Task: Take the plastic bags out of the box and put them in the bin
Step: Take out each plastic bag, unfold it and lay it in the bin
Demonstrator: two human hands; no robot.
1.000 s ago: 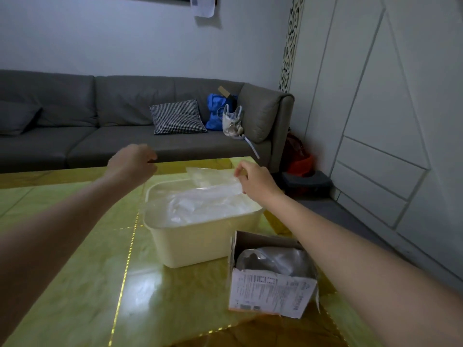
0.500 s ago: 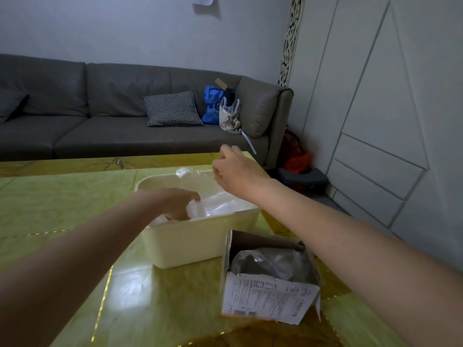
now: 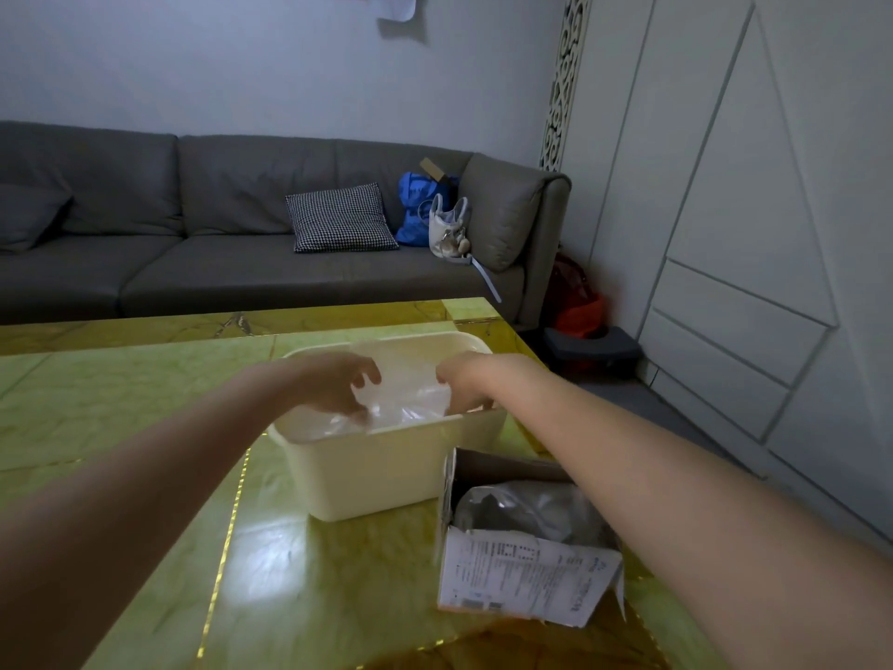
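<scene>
apparently both hands (image 3: 338,384) press bags (image 3: 406,398) into bin (image 3: 386,466).

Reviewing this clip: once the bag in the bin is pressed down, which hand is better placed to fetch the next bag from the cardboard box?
Probably the right hand. Its forearm passes directly over the cardboard box, where a grey bag remains. The left hand works at the bin's far side, on the clear bag.

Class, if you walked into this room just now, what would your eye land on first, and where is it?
Probably both hands, left hand and right hand, down in the cream bin at table centre, on clear plastic bags. Next, the torn cardboard box right of the bin, crumpled plastic still inside.
</scene>
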